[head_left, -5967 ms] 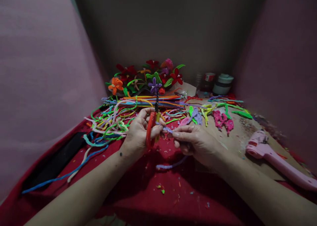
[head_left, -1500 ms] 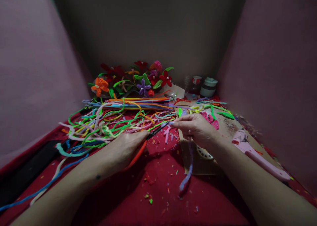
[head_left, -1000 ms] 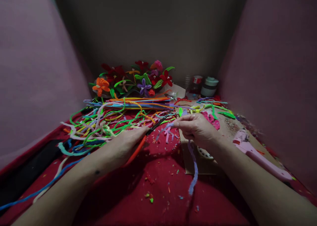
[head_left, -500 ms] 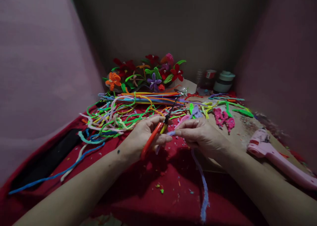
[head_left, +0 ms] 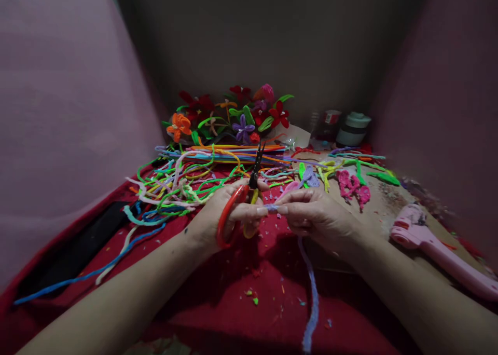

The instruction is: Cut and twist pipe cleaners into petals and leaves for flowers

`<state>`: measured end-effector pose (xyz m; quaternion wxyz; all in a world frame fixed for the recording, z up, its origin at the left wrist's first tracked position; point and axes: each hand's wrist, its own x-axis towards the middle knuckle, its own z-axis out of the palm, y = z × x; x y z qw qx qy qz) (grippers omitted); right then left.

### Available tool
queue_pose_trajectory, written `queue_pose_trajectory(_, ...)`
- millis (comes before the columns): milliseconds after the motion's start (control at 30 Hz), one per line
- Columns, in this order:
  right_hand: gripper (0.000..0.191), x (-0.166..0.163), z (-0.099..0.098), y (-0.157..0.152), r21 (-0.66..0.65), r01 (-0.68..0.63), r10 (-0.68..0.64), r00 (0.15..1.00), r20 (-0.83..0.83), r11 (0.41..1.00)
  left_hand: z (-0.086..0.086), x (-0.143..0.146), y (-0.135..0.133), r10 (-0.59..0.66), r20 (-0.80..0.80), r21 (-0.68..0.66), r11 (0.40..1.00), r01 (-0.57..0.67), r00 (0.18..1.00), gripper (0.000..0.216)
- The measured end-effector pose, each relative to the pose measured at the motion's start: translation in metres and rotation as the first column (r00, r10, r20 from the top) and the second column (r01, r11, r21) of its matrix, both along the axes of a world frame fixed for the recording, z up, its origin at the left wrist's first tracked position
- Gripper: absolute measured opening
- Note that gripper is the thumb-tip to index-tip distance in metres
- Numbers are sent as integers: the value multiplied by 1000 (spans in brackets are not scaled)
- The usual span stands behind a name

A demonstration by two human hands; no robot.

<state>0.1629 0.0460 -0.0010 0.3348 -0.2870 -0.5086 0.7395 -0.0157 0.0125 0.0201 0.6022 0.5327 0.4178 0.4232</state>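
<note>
On the red worktop (head_left: 218, 298), flowers (head_left: 243, 129) are massed far centre, judged complete. By left hand (head_left: 218, 209) and right hand (head_left: 322, 212), the lavender strip (head_left: 314, 292) is pinched centrally; its near tail hangs, judged unworked. Red-handled scissors (head_left: 253, 180), blades slightly parted, are held in the left grip.

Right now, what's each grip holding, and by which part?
Left grip: scissors, by the handles; also pinches a lavender strip, its end hidden. Right grip: same strip, pinched close beside; the lavender length hanging below seems its tail.
</note>
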Motion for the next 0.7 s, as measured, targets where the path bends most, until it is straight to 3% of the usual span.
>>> queue_pose_trajectory(200,8,0,-5,2,82,43,-40,999,-36,996,-1,2,0,33,78,-71,997,-27,996,40)
queue_pose_trajectory(433,11,-3,-4,0,-29,105,-107,991,-81,994,-4,1,-2,-41,-21,-36,999,40,999,43)
queue_pose_trajectory(567,13,0,1,2,-24,137,-138,987,-82,990,4,-9,-3,-70,-241,93,991,95,968,38)
queue_pose_trajectory(700,13,6,7,8,-16,201,-202,977,-75,979,15,-25,-1,-19,-604,281,930,236,797,31)
